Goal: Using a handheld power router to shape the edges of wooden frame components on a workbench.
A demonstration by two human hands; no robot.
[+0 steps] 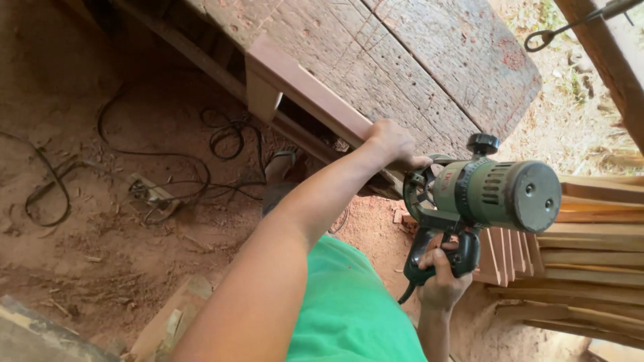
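Note:
A long reddish wooden plank [305, 87] lies along the edge of a worn wooden workbench [409, 60]. My left hand [392, 144] grips the near end of that plank, arm stretched forward. My right hand [439, 275] is closed around the dark handle of a green electric power tool [490, 198], a router or planer with a round motor housing and a black knob on top. The tool's front sits just right of my left hand, at the plank's end. Whether the tool touches the wood is hidden.
Black power cables [168, 181] snake over the red dirt floor at left. A stack of cut wooden slats [590, 255] lies at right under the tool. A foot in a sandal [282, 164] shows below the bench. Wood scraps [168, 322] sit near the bottom left.

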